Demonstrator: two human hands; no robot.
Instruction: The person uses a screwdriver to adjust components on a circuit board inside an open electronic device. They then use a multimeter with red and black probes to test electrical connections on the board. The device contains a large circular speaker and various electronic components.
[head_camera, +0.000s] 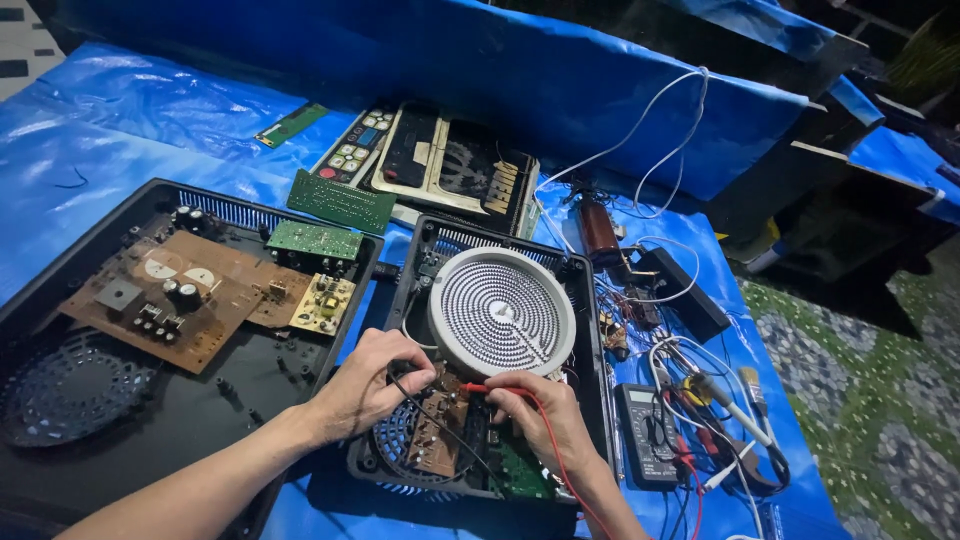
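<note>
grey multimeter screen (641, 396) beside open cooker

Both hands work inside an opened black cooker case (590, 330) lying on a blue plastic sheet (120, 130). The left hand (365, 385) pinches a black probe (400, 372) against the brown circuit board (432, 440) below the round white heating coil (502, 310). The right hand (545, 415) holds a red probe (478, 388), its tip just beside the black one, its red wire (548, 440) trailing over the wrist. A grey multimeter (646, 435) lies just right of the case among tangled leads. To the left sits a second opened case (60, 300) with a larger brown board (185, 295) and a small green board (314, 240)
</note>
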